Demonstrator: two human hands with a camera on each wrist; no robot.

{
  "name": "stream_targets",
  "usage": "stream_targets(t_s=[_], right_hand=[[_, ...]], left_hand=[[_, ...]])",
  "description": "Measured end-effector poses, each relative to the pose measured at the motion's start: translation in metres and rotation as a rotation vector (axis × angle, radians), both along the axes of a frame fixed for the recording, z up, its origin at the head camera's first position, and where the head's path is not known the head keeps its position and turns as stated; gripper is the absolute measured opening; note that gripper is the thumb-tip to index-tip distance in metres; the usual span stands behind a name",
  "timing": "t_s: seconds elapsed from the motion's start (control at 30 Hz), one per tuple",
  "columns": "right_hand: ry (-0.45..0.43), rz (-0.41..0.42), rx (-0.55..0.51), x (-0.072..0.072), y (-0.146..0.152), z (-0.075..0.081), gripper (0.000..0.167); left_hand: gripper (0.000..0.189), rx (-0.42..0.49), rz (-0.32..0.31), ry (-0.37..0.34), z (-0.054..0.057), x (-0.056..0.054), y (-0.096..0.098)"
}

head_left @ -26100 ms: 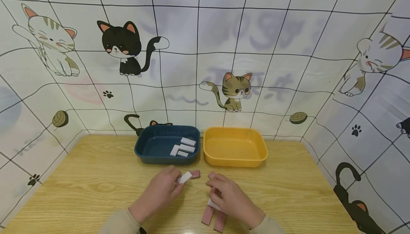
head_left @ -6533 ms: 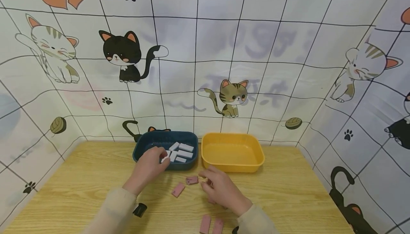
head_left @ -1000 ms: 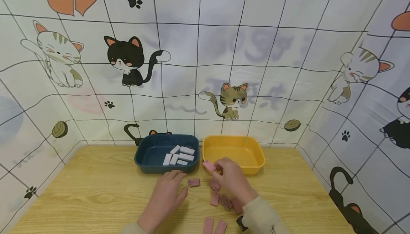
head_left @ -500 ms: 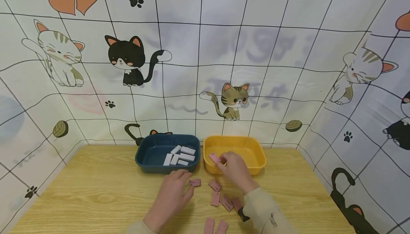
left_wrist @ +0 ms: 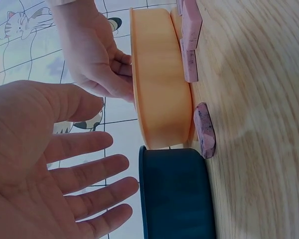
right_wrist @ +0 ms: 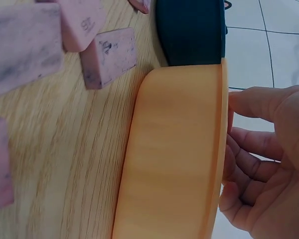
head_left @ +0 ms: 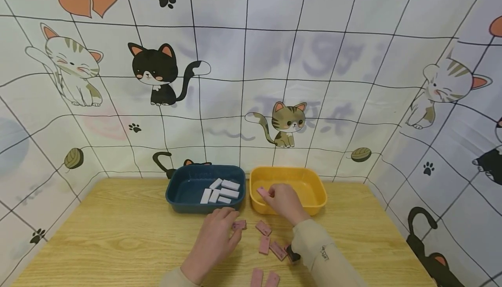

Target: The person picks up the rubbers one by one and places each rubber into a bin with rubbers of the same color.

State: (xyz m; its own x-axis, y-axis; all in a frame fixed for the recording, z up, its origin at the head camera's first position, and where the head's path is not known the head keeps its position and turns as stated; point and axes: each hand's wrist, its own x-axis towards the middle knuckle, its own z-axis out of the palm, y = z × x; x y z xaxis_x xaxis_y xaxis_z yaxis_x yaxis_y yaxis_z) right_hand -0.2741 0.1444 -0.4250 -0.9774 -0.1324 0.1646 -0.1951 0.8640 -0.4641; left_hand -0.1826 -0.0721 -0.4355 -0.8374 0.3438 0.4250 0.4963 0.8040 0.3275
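My right hand [head_left: 287, 200] pinches a small pink rectangular block [head_left: 263, 191] over the near left part of the yellow bin [head_left: 319, 199]. In the right wrist view the bin's wall hides most of that block. My left hand [head_left: 215, 234] is spread, palm facing right, its fingers straight and holding nothing in the left wrist view. Just beyond its fingertips a pink block [head_left: 239, 225] lies on the table. Several more lie right of it, among them a pink block [head_left: 264, 244] and another pink block [head_left: 256, 277] nearer the front.
The dark blue bin [head_left: 184, 207] stands left of the yellow one and holds several white blocks [head_left: 229, 193]. Behind both bins rises a wall covering printed with cats [head_left: 289, 123]. The wooden table [head_left: 117, 234] spreads to either side.
My right hand has carried its pink block from the yellow bin's front edge up over the bin. My left hand has shifted slightly right. Earlier, the blue bin held fewer white blocks.
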Motion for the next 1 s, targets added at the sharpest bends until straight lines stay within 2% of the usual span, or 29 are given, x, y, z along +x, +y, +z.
stream_targets(t_s=[0.1,0.3,0.43,0.67,1.0], right_hand=[[-0.016,-0.001,0.006,-0.004,-0.003,-0.001,0.041],[-0.117,-0.009,-0.006,-0.011,-0.007,-0.005,0.042],[-0.136,-0.022,-0.003,-0.015,-0.01,-0.007,0.044],[-0.154,-0.039,0.027,-0.021,-0.013,-0.012,0.044],[-0.256,-0.1,0.008,-0.029,-0.017,-0.015,0.041]], left_hand=[[0.023,-0.002,0.001,0.01,-0.001,-0.001,0.001],[0.028,0.0,0.008,-0.023,-0.003,-0.001,0.001],[0.028,-0.008,0.005,-0.033,-0.005,-0.001,0.0],[0.025,-0.023,-0.005,0.005,-0.008,-0.002,0.0],[0.019,-0.006,-0.02,0.02,-0.011,-0.001,0.001]])
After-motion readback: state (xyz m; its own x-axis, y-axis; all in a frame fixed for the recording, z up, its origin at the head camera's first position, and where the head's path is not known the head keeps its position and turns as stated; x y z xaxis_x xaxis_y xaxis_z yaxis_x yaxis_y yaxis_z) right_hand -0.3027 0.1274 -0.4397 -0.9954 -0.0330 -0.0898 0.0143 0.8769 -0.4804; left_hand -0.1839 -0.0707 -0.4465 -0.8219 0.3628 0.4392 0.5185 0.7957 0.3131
